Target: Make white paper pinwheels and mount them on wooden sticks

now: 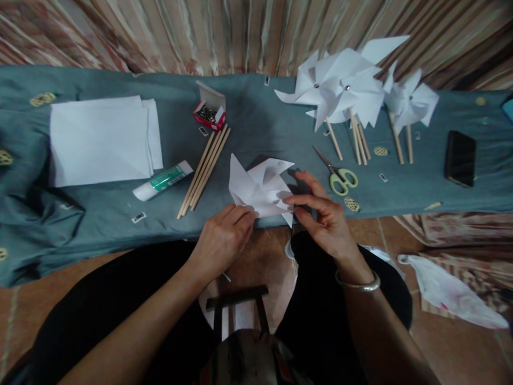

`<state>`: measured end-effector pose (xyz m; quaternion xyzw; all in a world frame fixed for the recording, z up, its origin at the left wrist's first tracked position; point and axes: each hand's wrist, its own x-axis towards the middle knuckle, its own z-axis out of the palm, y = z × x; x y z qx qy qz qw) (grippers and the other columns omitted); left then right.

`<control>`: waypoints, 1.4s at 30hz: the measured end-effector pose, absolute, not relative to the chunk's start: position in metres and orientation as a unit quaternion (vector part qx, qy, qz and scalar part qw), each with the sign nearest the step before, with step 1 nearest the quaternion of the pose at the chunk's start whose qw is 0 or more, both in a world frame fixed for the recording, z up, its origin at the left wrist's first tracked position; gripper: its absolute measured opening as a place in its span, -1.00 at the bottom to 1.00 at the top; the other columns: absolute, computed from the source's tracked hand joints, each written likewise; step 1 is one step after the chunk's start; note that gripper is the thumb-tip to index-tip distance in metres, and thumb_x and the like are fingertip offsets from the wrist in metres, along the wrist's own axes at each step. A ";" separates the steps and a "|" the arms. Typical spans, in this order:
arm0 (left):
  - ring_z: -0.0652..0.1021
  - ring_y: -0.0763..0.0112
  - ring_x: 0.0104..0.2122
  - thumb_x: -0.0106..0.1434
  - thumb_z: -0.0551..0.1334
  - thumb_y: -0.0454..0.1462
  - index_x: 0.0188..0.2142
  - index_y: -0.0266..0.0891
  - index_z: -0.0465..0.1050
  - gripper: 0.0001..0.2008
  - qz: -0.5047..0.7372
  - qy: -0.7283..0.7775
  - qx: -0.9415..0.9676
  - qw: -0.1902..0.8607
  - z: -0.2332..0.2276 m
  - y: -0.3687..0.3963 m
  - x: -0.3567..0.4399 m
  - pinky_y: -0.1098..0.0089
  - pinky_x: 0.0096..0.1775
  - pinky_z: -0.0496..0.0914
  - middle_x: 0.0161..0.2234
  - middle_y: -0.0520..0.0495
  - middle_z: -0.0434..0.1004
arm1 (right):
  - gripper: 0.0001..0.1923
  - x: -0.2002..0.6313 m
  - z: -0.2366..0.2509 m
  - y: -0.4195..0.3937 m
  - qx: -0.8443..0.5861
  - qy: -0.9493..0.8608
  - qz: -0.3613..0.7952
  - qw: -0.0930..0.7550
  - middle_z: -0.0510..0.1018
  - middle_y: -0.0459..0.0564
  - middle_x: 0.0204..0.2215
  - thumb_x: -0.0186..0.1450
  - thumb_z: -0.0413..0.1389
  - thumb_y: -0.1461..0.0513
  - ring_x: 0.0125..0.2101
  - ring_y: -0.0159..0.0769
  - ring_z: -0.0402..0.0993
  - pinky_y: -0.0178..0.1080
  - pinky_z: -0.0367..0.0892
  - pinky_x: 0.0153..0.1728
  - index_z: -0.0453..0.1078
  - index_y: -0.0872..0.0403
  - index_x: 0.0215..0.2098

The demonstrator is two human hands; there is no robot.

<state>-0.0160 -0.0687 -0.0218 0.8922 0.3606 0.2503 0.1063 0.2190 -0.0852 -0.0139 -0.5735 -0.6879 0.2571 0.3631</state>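
Observation:
A white paper pinwheel (pixel 262 190) lies at the front edge of the cloth-covered table, its blades folded toward the middle. My left hand (pixel 226 232) is closed, its fingertips pinching the lower left edge of the paper. On the other side is my right hand (pixel 326 216), fingers apart and curved, with the fingertips at the pinwheel's right edge; whether they press on the paper is hard to tell. Green-handled scissors (pixel 340 177) rest just beyond my right hand. Several wooden sticks (pixel 204 171) lie to the left of the pinwheel.
A glue tube (pixel 164 181) and white paper sheets (pixel 100 141) lie to the left. Behind the sticks, an open red box (pixel 210 109) holds small metal pieces. Finished pinwheels on sticks (pixel 348 80) occupy the back right, with a black phone (pixel 460 158) beyond them.

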 end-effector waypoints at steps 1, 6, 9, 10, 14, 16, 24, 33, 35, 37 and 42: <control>0.57 0.30 -0.24 0.38 0.11 -0.38 -0.14 -0.33 0.47 -0.84 0.248 0.362 0.892 0.107 -0.022 -0.069 -0.016 0.30 -0.21 0.54 -0.19 -0.16 0.60 | -0.82 0.219 -0.014 -0.085 -0.572 -0.689 0.256 0.363 0.33 -0.09 0.29 0.30 0.16 0.27 0.35 -0.06 0.13 0.23 0.08 0.31 0.56 -0.10 -0.18; 0.57 0.29 -0.24 0.37 0.12 -0.38 -0.13 -0.35 0.47 -0.84 0.251 0.360 0.892 0.108 -0.022 -0.069 -0.016 0.30 -0.22 0.55 -0.19 -0.17 0.60 | -0.92 0.211 -0.016 -0.082 -0.569 -0.689 0.258 0.368 0.33 -0.06 0.28 0.28 0.22 0.19 0.34 -0.05 0.14 0.21 0.11 0.30 0.56 -0.07 -0.25; 0.57 0.29 -0.26 0.36 0.14 -0.39 -0.13 -0.36 0.47 -0.85 0.253 0.357 0.893 0.106 -0.022 -0.070 -0.017 0.30 -0.23 0.55 -0.20 -0.17 0.60 | -0.91 0.203 -0.019 -0.080 -0.578 -0.683 0.238 0.377 0.35 -0.03 0.26 0.31 0.19 0.18 0.34 -0.05 0.13 0.22 0.10 0.31 0.55 -0.04 -0.29; 0.57 0.29 -0.26 0.36 0.14 -0.39 -0.13 -0.36 0.47 -0.85 0.253 0.357 0.893 0.103 -0.022 -0.070 -0.017 0.31 -0.23 0.55 -0.20 -0.17 0.60 | -0.91 0.200 -0.020 -0.080 -0.584 -0.683 0.225 0.377 0.35 -0.02 0.26 0.32 0.18 0.18 0.35 -0.04 0.11 0.22 0.09 0.31 0.55 -0.03 -0.29; 0.57 0.30 -0.25 0.37 0.13 -0.39 -0.13 -0.34 0.47 -0.84 0.249 0.356 0.895 0.097 -0.022 -0.071 -0.017 0.30 -0.23 0.56 -0.19 -0.17 0.61 | -0.87 0.186 -0.022 -0.079 -0.613 -0.684 0.161 0.362 0.33 -0.02 0.27 0.34 0.14 0.17 0.37 0.00 0.04 0.27 0.08 0.30 0.54 -0.03 -0.28; 0.57 0.30 -0.25 0.37 0.13 -0.40 -0.13 -0.35 0.47 -0.84 0.252 0.355 0.894 0.105 -0.022 -0.072 -0.017 0.30 -0.22 0.56 -0.20 -0.17 0.61 | -0.87 0.180 -0.023 -0.079 -0.623 -0.682 0.132 0.360 0.33 -0.01 0.27 0.35 0.14 0.16 0.37 0.01 0.04 0.28 0.09 0.28 0.53 -0.02 -0.28; 0.58 0.37 -0.29 0.32 0.21 -0.39 -0.20 -0.30 0.47 -0.92 0.295 0.341 0.879 0.155 -0.002 -0.075 -0.035 0.37 -0.22 0.56 -0.27 -0.10 0.59 | -0.87 0.167 -0.024 -0.077 -0.634 -0.696 0.064 0.333 0.33 -0.02 0.26 0.35 0.11 0.18 0.35 0.08 0.08 0.27 0.16 0.26 0.51 -0.02 -0.29; 0.52 0.21 0.04 0.37 0.14 -0.32 0.03 -0.17 0.43 -0.73 0.276 0.441 0.841 0.151 -0.014 -0.039 -0.056 0.16 0.04 0.50 0.08 -0.16 0.46 | -0.85 0.164 -0.030 -0.074 -0.641 -0.689 0.066 0.332 0.34 0.01 0.25 0.36 0.09 0.17 0.34 0.12 0.08 0.30 0.14 0.24 0.50 -0.02 -0.29; 0.53 0.23 0.02 0.38 0.13 -0.30 -0.02 -0.19 0.47 -0.77 0.272 0.431 0.843 0.173 -0.019 -0.033 -0.052 0.17 0.03 0.50 0.06 -0.16 0.47 | -0.85 0.162 -0.030 -0.073 -0.644 -0.688 0.064 0.330 0.35 0.02 0.25 0.36 0.09 0.18 0.34 0.12 0.08 0.29 0.12 0.25 0.50 -0.02 -0.29; 0.54 0.25 0.00 0.38 0.12 -0.29 -0.05 -0.21 0.49 -0.78 0.276 0.426 0.841 0.189 -0.021 -0.030 -0.048 0.18 0.03 0.49 0.04 -0.16 0.49 | -0.85 0.160 -0.029 -0.074 -0.646 -0.690 0.055 0.322 0.36 0.04 0.25 0.36 0.09 0.19 0.33 0.11 0.10 0.25 0.14 0.24 0.50 -0.01 -0.29; 0.55 0.27 -0.01 0.38 0.15 -0.28 -0.06 -0.22 0.50 -0.78 0.287 0.439 0.826 0.208 -0.021 -0.030 -0.042 0.19 0.04 0.49 0.01 -0.15 0.52 | -0.82 0.160 -0.032 -0.075 -0.640 -0.703 0.021 0.310 0.35 0.08 0.25 0.37 0.08 0.17 0.32 0.06 0.13 0.18 0.20 0.20 0.50 0.03 -0.27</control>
